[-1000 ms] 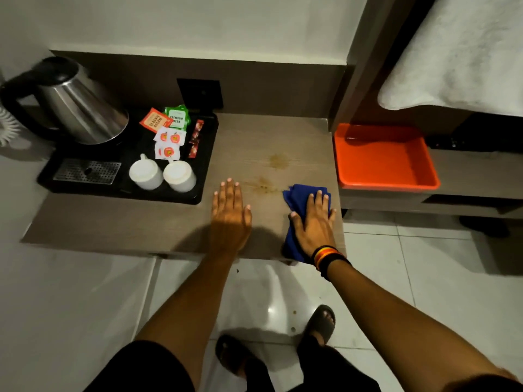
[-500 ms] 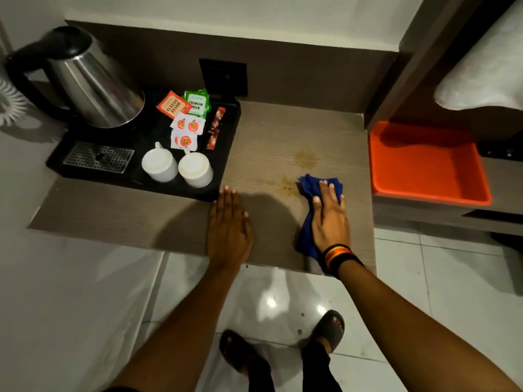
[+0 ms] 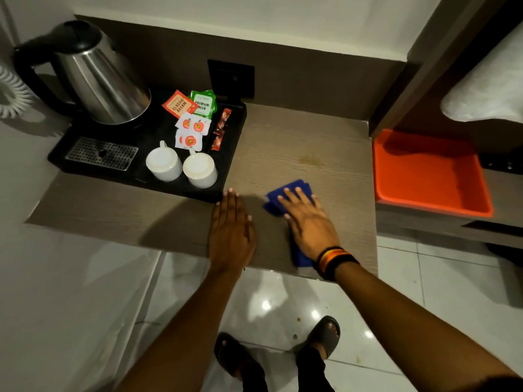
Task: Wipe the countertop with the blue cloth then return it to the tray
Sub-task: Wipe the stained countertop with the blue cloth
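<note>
The blue cloth (image 3: 285, 196) lies flat on the wooden countertop (image 3: 297, 142), near its front right part. My right hand (image 3: 307, 222) presses down on the cloth with fingers spread, covering most of it; cloth shows past the fingertips and beside the wrist. My left hand (image 3: 232, 230) rests flat on the countertop just left of it, fingers apart, holding nothing. A brownish stain (image 3: 311, 159) marks the wood beyond the cloth. The orange tray (image 3: 418, 205) sits on a lower shelf to the right and looks empty.
A black tray (image 3: 232, 154) on the left holds a steel kettle (image 3: 99, 80), two upturned white cups (image 3: 181, 165) and tea sachets (image 3: 192, 120). A wall socket (image 3: 230, 77) is behind. White bedding (image 3: 489, 89) hangs at upper right. My sandalled feet stand on the tiled floor (image 3: 283, 306).
My right hand slid the cloth left, towards my left hand, over the nearer stain. The left hand stayed flat in place. The camera view shifted right and closer.
</note>
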Motion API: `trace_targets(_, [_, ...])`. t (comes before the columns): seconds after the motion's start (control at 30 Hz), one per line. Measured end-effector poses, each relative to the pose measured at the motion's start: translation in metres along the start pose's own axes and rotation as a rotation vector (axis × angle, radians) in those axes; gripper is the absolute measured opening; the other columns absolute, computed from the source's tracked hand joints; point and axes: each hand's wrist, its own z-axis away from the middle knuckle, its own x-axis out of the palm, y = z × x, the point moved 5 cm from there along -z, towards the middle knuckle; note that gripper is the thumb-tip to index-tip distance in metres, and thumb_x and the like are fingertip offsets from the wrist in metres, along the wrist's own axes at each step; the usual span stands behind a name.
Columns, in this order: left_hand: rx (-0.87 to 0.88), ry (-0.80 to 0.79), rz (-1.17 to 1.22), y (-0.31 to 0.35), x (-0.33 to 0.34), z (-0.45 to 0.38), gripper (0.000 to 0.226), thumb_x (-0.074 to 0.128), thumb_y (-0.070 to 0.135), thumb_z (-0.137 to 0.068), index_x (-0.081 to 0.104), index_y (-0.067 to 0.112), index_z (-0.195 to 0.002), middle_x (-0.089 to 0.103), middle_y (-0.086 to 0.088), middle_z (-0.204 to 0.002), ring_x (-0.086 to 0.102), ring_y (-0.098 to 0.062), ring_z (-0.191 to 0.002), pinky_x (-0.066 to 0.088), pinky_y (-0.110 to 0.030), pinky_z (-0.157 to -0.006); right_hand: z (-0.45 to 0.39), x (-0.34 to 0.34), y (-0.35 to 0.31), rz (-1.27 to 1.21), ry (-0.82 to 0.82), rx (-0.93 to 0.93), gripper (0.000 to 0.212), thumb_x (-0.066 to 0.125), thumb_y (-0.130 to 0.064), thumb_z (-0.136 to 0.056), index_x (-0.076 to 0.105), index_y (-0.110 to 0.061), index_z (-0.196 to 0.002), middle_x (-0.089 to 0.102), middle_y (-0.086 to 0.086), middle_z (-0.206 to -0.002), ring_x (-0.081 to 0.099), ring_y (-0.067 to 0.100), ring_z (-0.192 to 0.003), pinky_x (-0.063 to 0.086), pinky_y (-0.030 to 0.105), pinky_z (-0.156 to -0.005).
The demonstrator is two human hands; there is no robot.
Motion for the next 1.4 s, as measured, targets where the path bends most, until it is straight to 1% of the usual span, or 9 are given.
trace_targets(0.2, [0.000,0.034,0.024,-0.003,0.003,-0.001,0.066,0.021,0.037,-0.105,0.019,0.005,-0.163,0.022,-0.017,-0.172,0.020,-0.028,-0.161,0.017,-0.046,-0.133,-0.055,-0.014,0.021,-0.036,0.047,0.197,0.048,0.036,-0.029,-0.103,0.033,-0.030,-0.151,0.027,-0.005,-0.161,0.014,0.019,-0.152,0.011,0.048,-0.124])
trace_targets(0.33, [0.028,0.017,-0.002,0.002,0.001,0.002,0.062,0.030,0.030,-0.107,0.022,0.001,-0.162,0.023,-0.020,-0.171,0.019,-0.031,-0.161,0.020,-0.049,-0.132,-0.036,-0.001,-0.009,-0.001,-0.075,-0.094,0.047,0.040,-0.027,-0.102,0.036,-0.030,-0.149,0.030,-0.005,-0.160,0.019,0.021,-0.151,0.012,0.046,-0.123])
trace_targets(0.43, [0.123,-0.007,-0.004,0.012,-0.003,-0.005,0.060,0.037,0.024,-0.108,0.023,0.000,-0.161,0.022,-0.021,-0.171,0.016,-0.033,-0.161,0.017,-0.049,-0.132,0.014,-0.013,0.016,-0.009,-0.131,-0.203,0.047,0.039,-0.029,-0.103,0.034,-0.032,-0.150,0.029,-0.009,-0.160,0.017,0.018,-0.151,0.011,0.042,-0.123])
trace_targets(0.63, [0.189,-0.024,0.044,0.020,-0.002,-0.026,0.059,0.037,0.024,-0.110,0.021,0.004,-0.163,0.020,-0.017,-0.173,0.013,-0.030,-0.162,0.015,-0.048,-0.133,0.049,-0.044,0.099,-0.034,-0.117,0.008,0.047,0.031,-0.036,-0.106,0.023,-0.037,-0.153,0.019,-0.011,-0.163,0.007,0.013,-0.152,0.007,0.045,-0.125])
trace_targets(0.87, [0.182,-0.033,0.077,0.021,0.000,-0.028,0.061,0.029,0.028,-0.111,0.011,0.005,-0.164,0.010,-0.015,-0.175,0.004,-0.027,-0.163,0.009,-0.047,-0.134,0.099,-0.030,0.054,0.026,0.054,0.238,0.048,0.036,-0.029,-0.105,0.030,-0.030,-0.152,0.030,-0.006,-0.160,0.016,0.017,-0.151,0.014,0.048,-0.123])
trace_targets(1.1, [0.170,-0.007,0.006,0.029,0.007,-0.049,0.059,0.034,0.024,-0.110,0.017,0.002,-0.163,0.018,-0.021,-0.172,0.014,-0.033,-0.161,0.013,-0.051,-0.133,0.023,-0.004,0.025,0.022,0.144,0.542,0.059,0.042,-0.020,-0.100,0.019,-0.025,-0.155,0.016,-0.001,-0.164,0.007,0.025,-0.152,0.009,0.054,-0.123])
trace_targets(1.17, [0.149,-0.005,0.002,0.029,0.006,-0.050,0.059,0.034,0.024,-0.110,0.018,0.003,-0.163,0.019,-0.021,-0.172,0.014,-0.034,-0.161,0.013,-0.051,-0.133,0.021,-0.002,0.022,0.001,0.130,0.555,0.060,0.041,-0.021,-0.101,0.016,-0.024,-0.155,0.012,0.000,-0.165,0.004,0.025,-0.153,0.006,0.053,-0.123])
trace_targets(1.3, [0.116,-0.016,-0.003,0.027,0.004,-0.048,0.061,0.025,0.026,-0.108,0.020,-0.001,-0.162,0.020,-0.022,-0.171,0.015,-0.034,-0.161,0.014,-0.050,-0.133,0.049,-0.012,0.033,-0.060,0.113,0.448,0.053,0.038,-0.022,-0.102,0.025,-0.022,-0.154,0.019,0.002,-0.164,0.010,0.024,-0.152,0.013,0.054,-0.122])
trace_targets(1.4, [0.095,-0.028,0.007,0.024,0.004,-0.051,0.063,0.023,0.031,-0.107,0.016,0.003,-0.163,0.017,-0.019,-0.173,0.012,-0.031,-0.162,0.011,-0.049,-0.133,0.032,-0.022,0.063,-0.067,0.158,0.518,0.052,0.042,-0.019,-0.099,0.033,-0.020,-0.150,0.025,0.007,-0.162,0.016,0.027,-0.151,0.015,0.056,-0.121])
